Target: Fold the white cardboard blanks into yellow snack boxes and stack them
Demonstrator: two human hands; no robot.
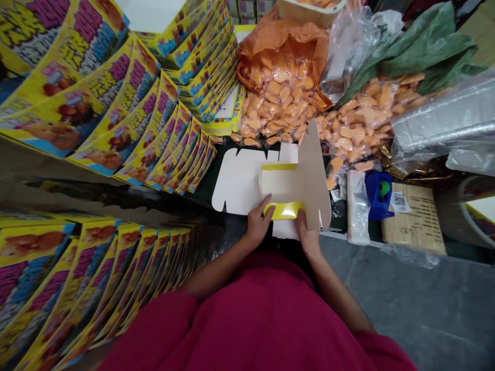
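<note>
A flat white cardboard box blank (240,180) lies printed side down in front of me, one brown flap standing up on its right. Its near yellow flap (284,210) is folded over. My left hand (258,224) pinches that yellow flap at its left end, fingers closed on it. At the flap's right end my right hand (308,233) grips the same flap and the box edge. Both forearms reach out over my red clothing.
Fanned rows of yellow printed box blanks (154,139) fill the left side, with more stacks (77,278) below. Clear bags of orange snack pieces (278,103) lie behind the box. A blue tape dispenser (378,193), a brown carton (417,216) and silver foil (444,123) sit at right.
</note>
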